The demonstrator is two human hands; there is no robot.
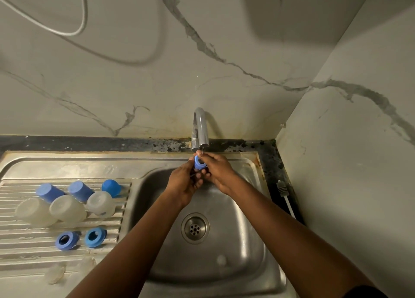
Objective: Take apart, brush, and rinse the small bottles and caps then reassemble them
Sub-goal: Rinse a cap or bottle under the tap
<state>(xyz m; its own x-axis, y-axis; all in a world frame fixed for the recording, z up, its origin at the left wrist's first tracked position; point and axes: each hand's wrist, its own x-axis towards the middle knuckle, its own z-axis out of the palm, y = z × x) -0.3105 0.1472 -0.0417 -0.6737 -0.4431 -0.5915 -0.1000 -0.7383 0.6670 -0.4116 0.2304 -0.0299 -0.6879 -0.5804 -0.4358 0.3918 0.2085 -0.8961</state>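
Your forearms point(139, 241) reach over the sink basin point(224, 264) toward the tap point(200, 127). Just below the tap's spout, your left hand point(183, 183) and right hand point(217, 169) both curl round a blue cap point(199, 164). Clear bottles point(67, 207) and ring caps point(95, 237) lie well left of the tap.

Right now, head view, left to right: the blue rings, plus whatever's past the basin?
loose blue ring → second loose blue ring → held blue ring → white cable
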